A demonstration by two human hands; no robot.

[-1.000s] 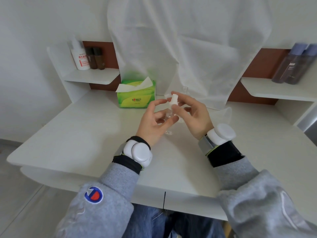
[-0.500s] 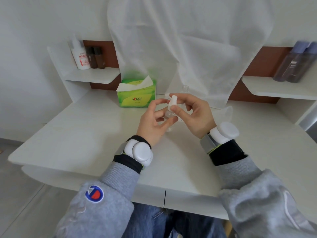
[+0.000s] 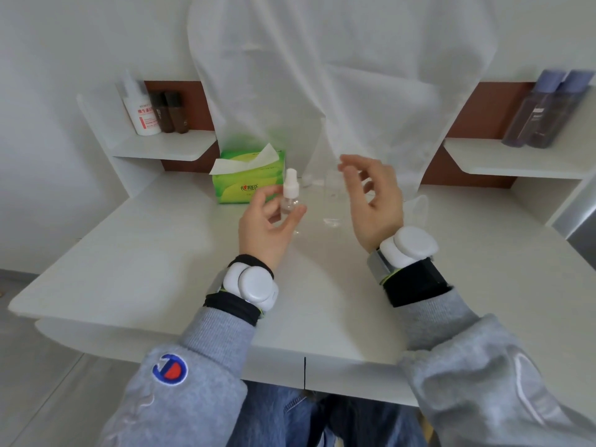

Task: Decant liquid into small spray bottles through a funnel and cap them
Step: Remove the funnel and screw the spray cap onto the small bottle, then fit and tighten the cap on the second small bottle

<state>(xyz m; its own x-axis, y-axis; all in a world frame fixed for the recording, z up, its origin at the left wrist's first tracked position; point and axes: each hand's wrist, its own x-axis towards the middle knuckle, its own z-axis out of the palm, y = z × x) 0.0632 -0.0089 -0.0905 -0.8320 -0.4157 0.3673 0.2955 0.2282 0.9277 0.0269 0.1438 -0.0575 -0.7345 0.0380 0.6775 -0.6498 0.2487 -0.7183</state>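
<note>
Here, near the desk's (image 3: pixel 129 253) back edge, the left hand (image 3: pixel 267 227) pinches a capped spray bottle (image 3: pixel 290 196) upright to avoid spills, while the right hand (image 3: pixel 375 201) hovers open, empty.

The right hand (image 3: pixel 374 201) is motion-blurred at the fingers (image 3: pixel 350 162); contact with any object cannot be determined. It partly covers a clear container (image 3: pixel 333 188) right of the spray bottle (image 3: pixel 290 196), whose outline is indistinct. Liquid level in the spray bottle is too faint to read. The left hand (image 3: pixel 267 227) hides the bottle's base. Labels on the shelf bottles (image 3: pixel 154 112) left of it are illegible.
</note>
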